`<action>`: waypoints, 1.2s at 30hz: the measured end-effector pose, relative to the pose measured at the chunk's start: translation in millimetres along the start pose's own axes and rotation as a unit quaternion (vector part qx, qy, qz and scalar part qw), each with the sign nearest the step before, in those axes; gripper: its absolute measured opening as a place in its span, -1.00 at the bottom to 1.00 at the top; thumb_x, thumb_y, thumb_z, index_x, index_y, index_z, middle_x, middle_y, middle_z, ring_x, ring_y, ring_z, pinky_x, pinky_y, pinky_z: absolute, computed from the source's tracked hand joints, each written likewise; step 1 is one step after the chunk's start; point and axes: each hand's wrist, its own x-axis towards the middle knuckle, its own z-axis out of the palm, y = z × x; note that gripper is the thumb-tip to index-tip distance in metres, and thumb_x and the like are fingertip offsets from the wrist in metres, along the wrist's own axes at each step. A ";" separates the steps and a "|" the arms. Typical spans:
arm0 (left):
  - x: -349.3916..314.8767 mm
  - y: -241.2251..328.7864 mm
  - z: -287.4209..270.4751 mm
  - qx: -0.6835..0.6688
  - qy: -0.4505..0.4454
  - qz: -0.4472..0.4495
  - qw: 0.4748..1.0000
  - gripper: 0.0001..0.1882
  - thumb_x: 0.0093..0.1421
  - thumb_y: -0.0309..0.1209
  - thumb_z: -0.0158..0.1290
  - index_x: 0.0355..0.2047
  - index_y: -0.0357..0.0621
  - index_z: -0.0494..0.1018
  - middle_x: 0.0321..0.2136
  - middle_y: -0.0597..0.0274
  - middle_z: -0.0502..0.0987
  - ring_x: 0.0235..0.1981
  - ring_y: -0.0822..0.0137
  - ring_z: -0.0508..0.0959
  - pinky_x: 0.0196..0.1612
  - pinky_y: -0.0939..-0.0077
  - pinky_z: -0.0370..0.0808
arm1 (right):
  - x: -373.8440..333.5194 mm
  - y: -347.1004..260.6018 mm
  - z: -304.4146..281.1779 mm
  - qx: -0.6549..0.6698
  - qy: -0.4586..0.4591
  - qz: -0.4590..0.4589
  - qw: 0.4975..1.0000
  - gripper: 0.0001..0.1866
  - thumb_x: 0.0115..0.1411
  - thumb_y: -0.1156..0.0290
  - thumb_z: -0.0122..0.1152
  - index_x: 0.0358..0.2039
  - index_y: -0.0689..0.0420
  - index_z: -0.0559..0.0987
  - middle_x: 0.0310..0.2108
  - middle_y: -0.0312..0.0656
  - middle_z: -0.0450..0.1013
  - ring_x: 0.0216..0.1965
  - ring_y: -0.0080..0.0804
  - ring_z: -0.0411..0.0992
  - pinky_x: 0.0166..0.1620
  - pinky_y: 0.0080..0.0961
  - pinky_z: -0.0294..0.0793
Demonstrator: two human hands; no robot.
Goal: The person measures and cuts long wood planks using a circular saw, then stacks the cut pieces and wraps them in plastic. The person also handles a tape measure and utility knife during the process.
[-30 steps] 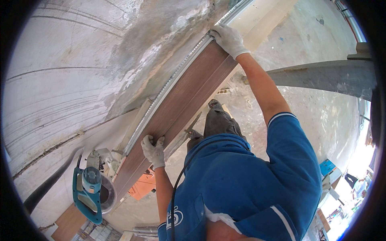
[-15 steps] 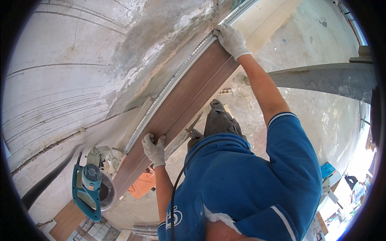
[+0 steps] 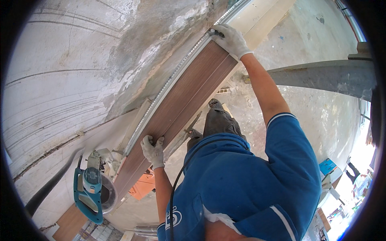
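A long brown wood-grain board [image 3: 183, 94], with a groove along its length, lies slantwise along a pale metal fence with a ridged edge [image 3: 173, 78]. My left hand [image 3: 152, 152], in a pale work glove, rests on the board's lower part, thumb and fingers apart. My right hand [image 3: 233, 40], gloved alike, is at the board's far end, its fingers curled at the fence. Something small and dark shows under those fingers; I cannot make out what it is. A teal power saw [image 3: 90, 188] with a round clear guard stands at the board's lower left end.
A hose [image 3: 52, 182] runs behind the saw along the stained wall [image 3: 72, 84]. An orange case [image 3: 141, 185] sits below the board. Pale boarding [image 3: 261, 16] continues past the board's far end. To the right stands a grey beam [image 3: 321, 78].
My right hand has shifted slightly, and more of the board's far end shows below it. The dark piece under its fingers has come into sight. My left hand stays almost where it was.
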 end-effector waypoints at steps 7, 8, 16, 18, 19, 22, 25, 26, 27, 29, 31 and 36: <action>-0.2 1.0 0.3 -0.001 0.002 0.002 1.000 -0.46 -0.15 -0.25 0.48 -0.22 -0.09 0.45 -0.33 0.20 0.42 -0.33 0.19 0.48 -0.24 0.22 0.47 | -2.3 -0.8 2.9 0.008 0.018 -0.012 1.000 -0.61 0.22 0.16 0.26 0.02 0.02 0.58 -0.03 -0.14 0.53 -0.07 -0.07 0.53 0.00 -0.23 0.53; -0.3 0.8 0.3 -0.001 0.002 0.002 1.000 -0.46 -0.15 -0.24 0.48 -0.22 -0.09 0.45 -0.34 0.20 0.42 -0.33 0.18 0.48 -0.24 0.22 0.47 | -3.2 -0.9 3.5 0.010 0.027 -0.012 1.000 -0.61 0.22 0.16 0.26 0.02 0.01 0.58 -0.04 -0.14 0.53 -0.08 -0.07 0.52 0.00 -0.23 0.53; -0.3 -0.5 1.1 0.006 0.005 0.006 1.000 -0.46 -0.17 -0.24 0.49 -0.24 -0.08 0.43 -0.34 0.21 0.41 -0.33 0.18 0.48 -0.23 0.20 0.47 | -1.2 -8.0 -6.3 -0.028 -0.007 0.019 0.999 -0.65 0.25 0.16 0.22 0.01 -0.04 0.58 -0.10 -0.12 0.54 -0.11 -0.04 0.53 -0.03 -0.20 0.53; -0.4 -0.6 1.0 0.011 0.004 0.000 1.000 -0.45 -0.17 -0.24 0.49 -0.24 -0.08 0.43 -0.35 0.21 0.41 -0.33 0.18 0.48 -0.23 0.20 0.46 | 3.5 -8.0 -10.9 -0.041 -0.008 0.010 0.999 -0.67 0.26 0.16 0.20 0.00 -0.05 0.59 -0.13 -0.12 0.54 -0.12 -0.03 0.53 -0.05 -0.18 0.53; -0.4 -0.5 0.8 0.005 0.006 0.006 1.000 -0.46 -0.17 -0.24 0.49 -0.24 -0.08 0.43 -0.35 0.21 0.41 -0.33 0.17 0.48 -0.23 0.20 0.46 | 6.0 -7.1 -12.8 -0.046 0.001 -0.006 0.999 -0.68 0.27 0.17 0.20 0.00 -0.05 0.59 -0.14 -0.12 0.54 -0.13 -0.02 0.53 -0.06 -0.17 0.53; -0.1 0.3 -0.1 0.004 0.001 0.001 1.000 -0.46 -0.16 -0.24 0.49 -0.24 -0.09 0.44 -0.34 0.21 0.41 -0.32 0.17 0.48 -0.23 0.20 0.47 | 13.9 -0.8 -15.9 -0.024 -0.022 -0.062 0.998 -0.71 0.28 0.20 0.17 -0.01 -0.08 0.60 -0.16 -0.13 0.54 -0.14 -0.03 0.52 -0.05 -0.16 0.51; 0.5 2.2 -0.8 0.012 -0.003 -0.007 1.000 -0.47 -0.16 -0.25 0.48 -0.24 -0.11 0.44 -0.33 0.20 0.42 -0.32 0.17 0.48 -0.22 0.21 0.47 | 20.6 6.1 -15.8 -0.075 -0.040 -0.091 0.992 -0.76 0.28 0.23 0.17 -0.08 -0.06 0.62 -0.23 -0.15 0.54 -0.21 -0.06 0.53 -0.14 -0.19 0.51; 0.3 2.7 -1.2 0.008 -0.003 -0.007 1.000 -0.47 -0.15 -0.25 0.48 -0.24 -0.11 0.45 -0.33 0.20 0.42 -0.31 0.17 0.49 -0.22 0.21 0.47 | 22.1 7.6 -15.6 -0.071 -0.035 -0.105 0.991 -0.77 0.28 0.24 0.17 -0.09 -0.05 0.62 -0.23 -0.16 0.54 -0.21 -0.06 0.53 -0.13 -0.19 0.51; 0.2 3.1 -1.5 0.009 -0.008 -0.018 1.000 -0.47 -0.15 -0.25 0.48 -0.23 -0.11 0.45 -0.32 0.20 0.42 -0.31 0.18 0.49 -0.22 0.21 0.47 | 23.7 8.3 -15.5 -0.075 -0.042 -0.100 0.991 -0.78 0.28 0.25 0.16 -0.10 -0.04 0.62 -0.24 -0.16 0.54 -0.21 -0.06 0.53 -0.13 -0.19 0.50; 0.2 3.6 -1.7 0.006 -0.002 -0.005 1.000 -0.47 -0.15 -0.26 0.48 -0.23 -0.12 0.45 -0.32 0.20 0.43 -0.32 0.18 0.48 -0.22 0.21 0.47 | 26.7 7.9 -15.7 -0.087 -0.059 -0.092 0.990 -0.79 0.28 0.25 0.16 -0.13 -0.03 0.62 -0.24 -0.16 0.54 -0.20 -0.06 0.53 -0.12 -0.19 0.50; 0.3 3.5 -1.7 0.009 -0.002 -0.004 1.000 -0.47 -0.14 -0.26 0.48 -0.23 -0.12 0.45 -0.32 0.19 0.42 -0.32 0.18 0.48 -0.22 0.22 0.47 | 29.7 5.6 -16.7 -0.101 -0.074 -0.092 0.988 -0.80 0.27 0.25 0.16 -0.14 -0.02 0.62 -0.25 -0.16 0.54 -0.19 -0.05 0.53 -0.11 -0.18 0.50; 0.9 1.1 -0.6 0.010 -0.006 -0.005 1.000 -0.47 -0.14 -0.27 0.48 -0.22 -0.13 0.45 -0.33 0.19 0.42 -0.34 0.18 0.47 -0.23 0.23 0.47 | 34.0 1.7 -20.3 -0.128 -0.112 -0.081 0.982 -0.78 0.30 0.21 0.13 -0.12 -0.03 0.59 -0.24 -0.18 0.54 -0.13 -0.09 0.53 -0.07 -0.15 0.50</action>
